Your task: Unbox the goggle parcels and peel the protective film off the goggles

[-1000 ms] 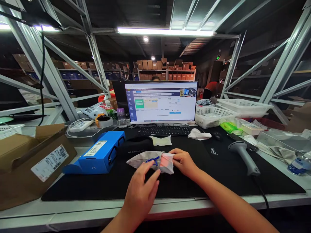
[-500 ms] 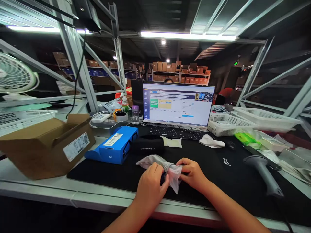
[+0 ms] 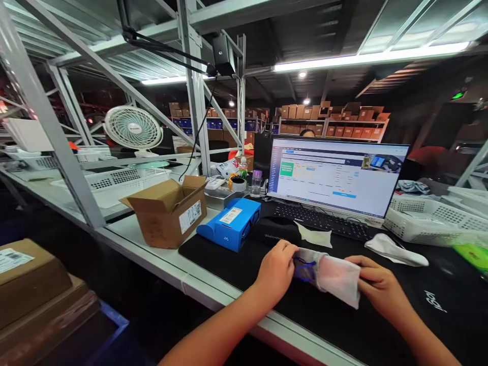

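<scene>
A thin, whitish translucent bag [image 3: 338,279] is stretched between my two hands above the black desk mat. Through its left part, dark glasses [image 3: 305,270] with blue edges show, partly hidden by the fabric and fingers. My left hand [image 3: 277,268] is closed on the bag's left end, its thumb out of sight. The right end is pinched by my right hand [image 3: 379,285], with the fingers behind its edge. Just beyond my left hand lies a black case [image 3: 275,234] with white lettering. A blue box [image 3: 233,224] with a white label sits left of the case.
An open cardboard carton [image 3: 168,216] stands at the left near the table edge. Behind the mat are a keyboard [image 3: 320,219] and a monitor [image 3: 335,175]. A white cloth [image 3: 396,250] and a pale packet [image 3: 314,236] lie nearby. White baskets [image 3: 430,216] are at the right.
The view has turned left. The bag, bunched between my hands before, is now drawn out lengthwise, and my hands are farther apart. The glasses inside show more clearly.
</scene>
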The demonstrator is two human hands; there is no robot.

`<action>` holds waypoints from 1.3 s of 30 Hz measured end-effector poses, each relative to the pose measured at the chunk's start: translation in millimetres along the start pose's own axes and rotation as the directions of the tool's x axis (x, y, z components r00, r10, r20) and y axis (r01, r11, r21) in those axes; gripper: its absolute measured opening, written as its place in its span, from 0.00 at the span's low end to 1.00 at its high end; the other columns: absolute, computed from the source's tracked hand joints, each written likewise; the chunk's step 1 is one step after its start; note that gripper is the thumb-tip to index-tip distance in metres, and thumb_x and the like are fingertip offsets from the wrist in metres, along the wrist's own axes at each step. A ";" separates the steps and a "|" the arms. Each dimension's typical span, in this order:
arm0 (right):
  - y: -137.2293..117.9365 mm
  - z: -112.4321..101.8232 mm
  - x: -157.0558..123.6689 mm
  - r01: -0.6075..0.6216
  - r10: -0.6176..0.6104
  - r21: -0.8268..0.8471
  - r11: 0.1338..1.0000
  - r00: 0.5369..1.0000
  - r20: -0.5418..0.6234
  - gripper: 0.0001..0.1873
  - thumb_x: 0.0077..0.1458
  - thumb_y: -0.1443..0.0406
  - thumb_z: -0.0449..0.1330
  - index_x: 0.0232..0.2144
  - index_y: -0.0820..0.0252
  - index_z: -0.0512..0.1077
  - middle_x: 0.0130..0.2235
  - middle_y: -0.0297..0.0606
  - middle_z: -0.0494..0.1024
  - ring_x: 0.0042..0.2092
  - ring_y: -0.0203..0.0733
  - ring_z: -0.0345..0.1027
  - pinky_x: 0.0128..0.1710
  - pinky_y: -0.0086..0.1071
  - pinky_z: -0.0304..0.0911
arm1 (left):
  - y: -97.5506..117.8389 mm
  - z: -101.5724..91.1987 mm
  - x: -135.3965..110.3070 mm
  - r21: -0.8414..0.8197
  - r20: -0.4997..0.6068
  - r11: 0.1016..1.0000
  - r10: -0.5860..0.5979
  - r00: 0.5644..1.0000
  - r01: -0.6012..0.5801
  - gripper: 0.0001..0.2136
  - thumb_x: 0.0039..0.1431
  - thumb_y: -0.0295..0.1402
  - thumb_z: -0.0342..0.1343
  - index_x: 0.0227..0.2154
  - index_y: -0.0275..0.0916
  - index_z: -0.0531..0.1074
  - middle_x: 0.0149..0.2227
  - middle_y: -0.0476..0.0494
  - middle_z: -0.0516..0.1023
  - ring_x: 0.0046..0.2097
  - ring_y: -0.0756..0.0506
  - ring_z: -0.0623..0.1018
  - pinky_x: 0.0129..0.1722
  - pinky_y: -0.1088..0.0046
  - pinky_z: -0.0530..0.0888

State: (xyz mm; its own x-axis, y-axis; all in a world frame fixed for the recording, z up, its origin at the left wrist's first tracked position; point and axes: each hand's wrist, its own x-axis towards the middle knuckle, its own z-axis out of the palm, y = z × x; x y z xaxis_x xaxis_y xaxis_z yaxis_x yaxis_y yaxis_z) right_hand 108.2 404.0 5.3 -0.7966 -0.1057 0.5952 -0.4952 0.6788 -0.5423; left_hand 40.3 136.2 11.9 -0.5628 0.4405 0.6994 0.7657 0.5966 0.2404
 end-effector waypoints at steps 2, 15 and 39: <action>5.1 -2.9 1.1 0.002 -0.003 -0.001 1.000 0.999 -0.033 0.13 0.59 0.57 0.61 0.28 0.48 0.84 0.38 0.51 0.80 0.37 0.51 0.78 0.31 0.35 0.74 | 3.6 -6.0 1.7 -0.036 0.012 0.999 -0.017 1.000 0.017 0.12 0.59 0.20 0.51 0.41 0.40 0.71 0.40 0.46 0.76 0.41 0.47 0.77 0.41 0.71 0.76; -32.6 29.7 5.3 0.057 -0.061 -0.059 0.997 0.996 -0.064 0.07 0.59 0.63 0.64 0.33 0.56 0.83 0.38 0.40 0.81 0.38 0.40 0.76 0.38 0.31 0.72 | 8.8 -3.1 -9.7 -0.488 0.077 0.872 -0.006 0.997 0.043 0.32 0.62 0.63 0.37 0.45 0.39 0.69 0.41 0.39 0.74 0.37 0.43 0.76 0.31 0.67 0.76; -30.0 49.8 1.0 -0.160 0.087 0.320 0.934 0.969 0.229 0.09 0.47 0.72 0.70 0.34 0.61 0.80 0.39 0.34 0.79 0.39 0.38 0.75 0.38 0.27 0.70 | 31.5 7.4 -17.7 -0.507 -0.039 0.862 -0.014 0.999 -0.008 0.08 0.67 0.35 0.50 0.35 0.41 0.72 0.31 0.48 0.76 0.32 0.48 0.77 0.31 0.74 0.74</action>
State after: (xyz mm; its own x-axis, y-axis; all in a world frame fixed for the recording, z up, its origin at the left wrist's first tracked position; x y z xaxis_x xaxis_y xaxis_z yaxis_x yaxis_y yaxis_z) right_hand 105.0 347.3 -7.4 -0.8950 -0.2096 0.3937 -0.4460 0.4179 -0.7914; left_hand 72.1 152.2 2.0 -0.5607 0.4061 0.7216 0.8222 0.1703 0.5431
